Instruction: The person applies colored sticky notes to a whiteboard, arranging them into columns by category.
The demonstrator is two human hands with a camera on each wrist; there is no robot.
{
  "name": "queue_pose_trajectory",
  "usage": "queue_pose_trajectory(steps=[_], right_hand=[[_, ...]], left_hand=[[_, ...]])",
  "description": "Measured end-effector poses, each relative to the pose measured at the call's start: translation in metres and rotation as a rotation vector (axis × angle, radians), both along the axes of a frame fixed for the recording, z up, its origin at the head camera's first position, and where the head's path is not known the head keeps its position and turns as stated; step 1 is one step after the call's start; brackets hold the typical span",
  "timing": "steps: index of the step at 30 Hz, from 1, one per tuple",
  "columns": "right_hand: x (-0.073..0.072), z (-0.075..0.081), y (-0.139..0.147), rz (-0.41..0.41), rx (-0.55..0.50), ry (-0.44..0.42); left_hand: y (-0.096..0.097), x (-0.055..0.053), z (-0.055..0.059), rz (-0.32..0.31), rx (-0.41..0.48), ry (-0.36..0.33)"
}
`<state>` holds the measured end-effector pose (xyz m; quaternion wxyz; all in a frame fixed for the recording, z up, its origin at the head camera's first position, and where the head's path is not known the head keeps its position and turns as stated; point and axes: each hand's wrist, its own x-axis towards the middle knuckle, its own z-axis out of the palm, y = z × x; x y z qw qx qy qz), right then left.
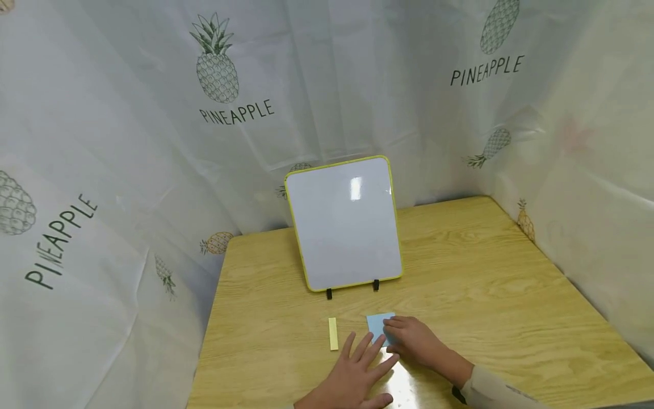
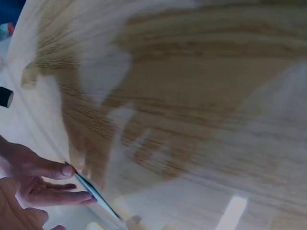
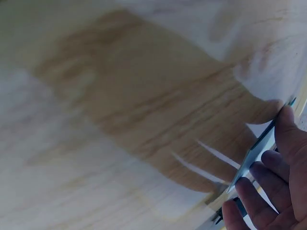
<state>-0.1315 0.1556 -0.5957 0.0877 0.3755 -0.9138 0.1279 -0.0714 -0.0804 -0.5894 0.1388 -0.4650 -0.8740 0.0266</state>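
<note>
A light-blue square of paper, like a sticky note [image 1: 375, 322], is low over the table in front of the whiteboard. My right hand [image 1: 415, 341] pinches its right side, thumb on one face and fingers on the other, as the right wrist view shows the blue sticky note [image 3: 259, 146] tilted on edge. Fingers spread, my left hand [image 1: 355, 375] is just left of and nearer than the note, holding nothing. A narrow pale-yellow paper strip [image 1: 333, 334] lies on the table to the left of the blue note.
A whiteboard [image 1: 347, 227] with a yellow frame stands upright on small black feet [image 1: 376, 285] behind the papers. Under everything is a wood-grain table [image 1: 485, 284]. Pineapple-printed curtains [image 1: 332, 85] enclose its back and both sides.
</note>
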Motion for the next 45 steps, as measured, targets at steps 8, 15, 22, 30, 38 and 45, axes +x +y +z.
queue_pose_trajectory(steps=[8, 15, 22, 30, 38, 45], right_hand=[[-0.003, 0.001, -0.001, -0.019, 0.081, 0.015], [-0.007, 0.005, 0.000, 0.005, 0.031, 0.016], [-0.010, 0.004, -0.002, 0.020, 0.026, 0.087], [-0.015, 0.000, -0.006, -0.011, -0.035, 0.121], [-0.020, -0.012, -0.002, 0.002, -0.125, 0.169], [-0.020, -0.013, 0.000, 0.037, -0.155, 0.155]], left_hand=[[0.002, -0.004, -0.006, 0.012, -0.013, -0.032], [0.004, -0.006, -0.006, 0.015, -0.027, -0.098], [0.008, -0.008, -0.007, 0.017, -0.039, -0.085], [0.013, -0.009, -0.009, -0.008, -0.049, -0.059], [0.015, -0.012, -0.010, 0.000, -0.050, -0.122], [0.019, -0.020, -0.015, 0.001, -0.075, -0.172]])
